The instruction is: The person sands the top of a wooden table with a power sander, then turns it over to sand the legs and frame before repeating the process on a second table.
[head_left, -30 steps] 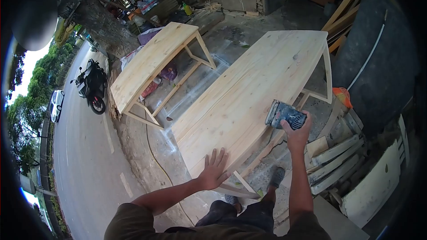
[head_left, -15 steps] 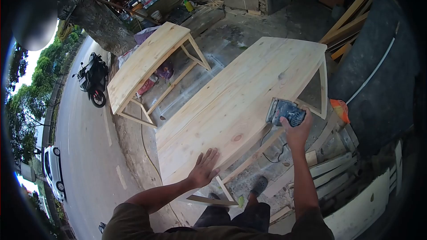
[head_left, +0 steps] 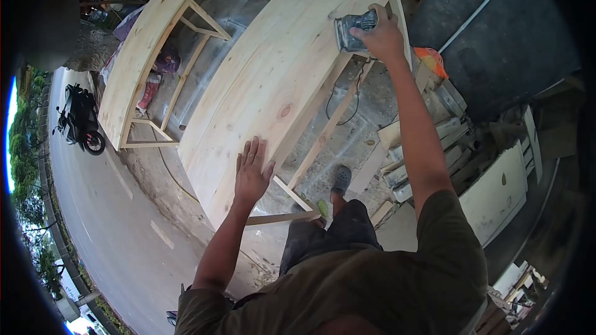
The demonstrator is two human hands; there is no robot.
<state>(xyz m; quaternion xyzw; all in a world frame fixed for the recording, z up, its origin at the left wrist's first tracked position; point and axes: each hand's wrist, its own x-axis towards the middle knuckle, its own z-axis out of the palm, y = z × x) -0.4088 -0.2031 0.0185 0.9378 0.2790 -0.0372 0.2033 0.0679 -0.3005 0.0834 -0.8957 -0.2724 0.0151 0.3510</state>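
A pale wooden table (head_left: pixel 248 93) with knots in its top stretches away in front of me. My right hand (head_left: pixel 380 36) grips a dark, dusty electric sander (head_left: pixel 352 30), which sits on the tabletop by its right edge. The sander's cord (head_left: pixel 358 90) hangs down beside the table frame. Flat on the near part of the top lies my left hand (head_left: pixel 252 172), fingers stretched out, close to the right edge and holding nothing. The sander's underside is hidden.
A second wooden table (head_left: pixel 146 49) stands to the left. Beyond it a motorcycle (head_left: pixel 79 118) is parked on the road (head_left: pixel 93 211). Wood scraps (head_left: pixel 428 155), a pale board (head_left: pixel 496 192) and an orange bag (head_left: pixel 431 62) lie at right, near a dark sheet (head_left: pixel 496 31).
My view has tilted down and shifted, so the tables appear higher and further left. My right hand still grips the sander near the right edge; my left hand stays flat on the top.
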